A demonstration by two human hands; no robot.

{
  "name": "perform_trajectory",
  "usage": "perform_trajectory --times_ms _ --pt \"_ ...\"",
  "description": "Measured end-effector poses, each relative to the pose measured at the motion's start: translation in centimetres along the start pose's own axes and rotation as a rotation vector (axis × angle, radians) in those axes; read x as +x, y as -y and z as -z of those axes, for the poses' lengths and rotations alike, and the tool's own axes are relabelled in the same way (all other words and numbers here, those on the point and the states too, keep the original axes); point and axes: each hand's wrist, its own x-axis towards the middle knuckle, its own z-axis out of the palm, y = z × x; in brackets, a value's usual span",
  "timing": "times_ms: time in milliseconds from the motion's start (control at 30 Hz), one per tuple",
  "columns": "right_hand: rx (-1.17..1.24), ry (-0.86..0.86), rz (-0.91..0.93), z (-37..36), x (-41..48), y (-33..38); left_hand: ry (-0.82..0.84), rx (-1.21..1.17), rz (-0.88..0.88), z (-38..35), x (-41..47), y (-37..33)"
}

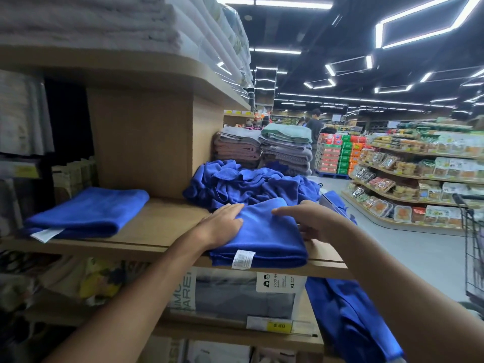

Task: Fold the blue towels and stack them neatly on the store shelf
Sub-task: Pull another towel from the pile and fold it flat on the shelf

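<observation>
A folded blue towel (pixel 264 237) with a white tag lies at the front edge of the wooden shelf (pixel 157 226). My left hand (pixel 222 224) rests flat on its left side. My right hand (pixel 309 221) hovers over its right edge, fingers straight, lower fingers touching the towel's side. Behind it lies a heap of unfolded blue towels (pixel 248 183). Another folded blue towel (pixel 86 213) sits at the shelf's left. One more blue towel (pixel 351 320) hangs below the shelf at right.
Stacks of grey, pink and green towels (pixel 264 148) stand behind the heap. White towels fill the upper shelf (pixel 104 22). Packaged bedding (pixel 235 294) sits on the lower shelf. A shopping cart (pixel 471 231) stands at right, food shelves (pixel 419 179) and people (pixel 314 127) beyond the aisle.
</observation>
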Motion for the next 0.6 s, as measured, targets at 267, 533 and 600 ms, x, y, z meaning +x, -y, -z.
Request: perform_trajectory --times_ms 267,533,600 --pt "0.245 0.174 0.207 -0.7 -0.8 1.4 -0.335 -0.833 0.051 1.7 -1.6 -1.0" --pt "0.382 0.181 0.414 -1.9 -1.8 8.1 0.189 -1.352 0.220 6.7 -7.1 1.5" --pt "0.428 0.210 0.387 -3.1 -1.2 9.9 0.089 -1.204 0.253 8.8 -7.9 2.7"
